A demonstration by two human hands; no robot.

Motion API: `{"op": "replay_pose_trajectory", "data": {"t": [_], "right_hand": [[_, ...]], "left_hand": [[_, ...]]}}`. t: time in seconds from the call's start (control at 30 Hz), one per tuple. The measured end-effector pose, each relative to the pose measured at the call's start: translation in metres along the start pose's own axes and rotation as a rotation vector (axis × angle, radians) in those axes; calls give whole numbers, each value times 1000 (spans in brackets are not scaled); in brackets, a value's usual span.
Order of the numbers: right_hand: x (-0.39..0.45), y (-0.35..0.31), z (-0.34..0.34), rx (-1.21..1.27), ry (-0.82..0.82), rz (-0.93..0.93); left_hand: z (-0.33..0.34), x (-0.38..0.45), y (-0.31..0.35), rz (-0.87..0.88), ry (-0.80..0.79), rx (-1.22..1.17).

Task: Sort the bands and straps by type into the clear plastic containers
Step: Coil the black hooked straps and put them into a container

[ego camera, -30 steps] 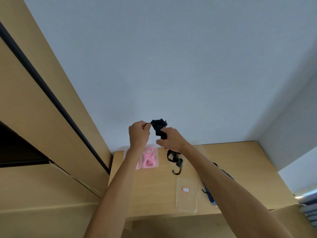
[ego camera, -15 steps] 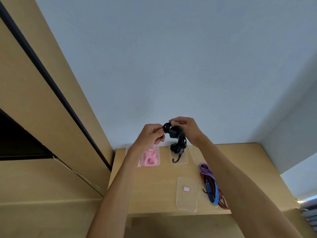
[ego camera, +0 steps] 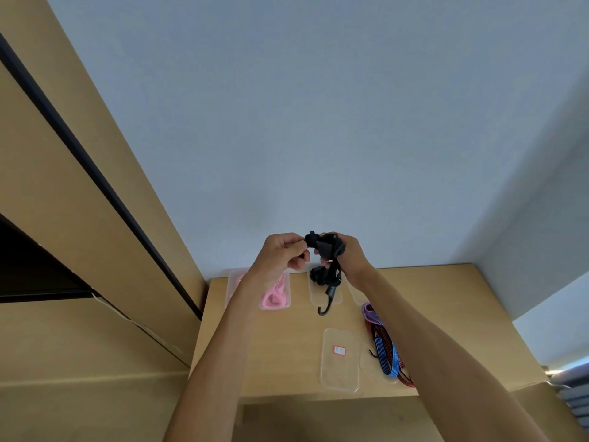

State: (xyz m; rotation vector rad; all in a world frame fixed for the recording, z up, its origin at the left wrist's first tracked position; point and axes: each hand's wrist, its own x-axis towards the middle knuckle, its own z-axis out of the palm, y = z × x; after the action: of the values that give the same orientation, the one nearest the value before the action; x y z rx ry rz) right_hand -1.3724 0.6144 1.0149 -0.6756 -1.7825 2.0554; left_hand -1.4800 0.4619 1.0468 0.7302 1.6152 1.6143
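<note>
pale blue-grey wall (ego camera: 318,122) fills most of the view, with a tan wooden panel (ego camera: 79,218) and a dark strip slanting down the left side. below it a light wooden table (ego camera: 280,346) sits pushed against the wall.

at the far left of the table's back edge a clear container (ego camera: 234,282) is partly hidden behind the left forearm; its contents cannot be made out. just beside it another clear container (ego camera: 285,298) holds pink bands (ego camera: 274,296).

the left hand (ego camera: 280,255) is raised above the table, its fingers curled, pinching one end of a black strap (ego camera: 328,269). the right hand (ego camera: 347,253), close beside it, grips the bunched upper part of the same strap with curled fingers. the strap hangs down between the two hands in a tangle, and its hooked end (ego camera: 323,309) dangles low in front of a third clear container (ego camera: 314,296) at the back of the table; whether the hook touches the table cannot be told.

nearer the front edge, a clear container (ego camera: 339,374) with a small red-and-white label (ego camera: 339,350) lies flat on the wood. to its right, partly behind the right forearm, a heap of straps rests on the table: a purple band (ego camera: 369,312) at the back, a blue striped strap (ego camera: 387,355) and a red and black one (ego camera: 404,378) running toward the front edge. a further clear container (ego camera: 357,293) shows just behind the right wrist.
</note>
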Motion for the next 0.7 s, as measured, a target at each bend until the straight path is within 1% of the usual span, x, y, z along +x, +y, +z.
{"op": "replay_pose_trajectory", "data": {"t": [0.07,0.1,0.2,0.27,0.37,0.43,0.47,0.5,0.53,0.6,0.63,0.7], "right_hand": [[-4,-1,4,-18,-87,80],[-5,0,6,-42,-129,104],[-9,3,10,-155,-192,135],[-12,6,13,-303,-240,149],[-17,3,24,-659,-311,126],[-17,-1,33,-818,-319,81],[-16,-4,36,-890,-304,28],[-16,-8,39,-966,-254,-33],[-15,-11,40,-1012,-168,-116],[-17,-14,41,-1016,43,-257],[-17,-16,41,-1000,90,-307],[-16,-18,40,-945,62,-367]], "left_hand": [[4,3,1,17,108,-33],[4,5,0,19,177,-7],[2,10,-7,0,397,168],[-2,10,-14,-9,509,231],[-2,5,-28,15,590,351],[-1,4,-34,43,581,526],[0,4,-35,47,565,646],[0,3,-36,43,547,757],[-1,3,-35,29,526,835],[-3,2,-32,-7,437,907],[-3,2,-30,-14,365,925],[-3,-2,-26,4,228,928]]}}
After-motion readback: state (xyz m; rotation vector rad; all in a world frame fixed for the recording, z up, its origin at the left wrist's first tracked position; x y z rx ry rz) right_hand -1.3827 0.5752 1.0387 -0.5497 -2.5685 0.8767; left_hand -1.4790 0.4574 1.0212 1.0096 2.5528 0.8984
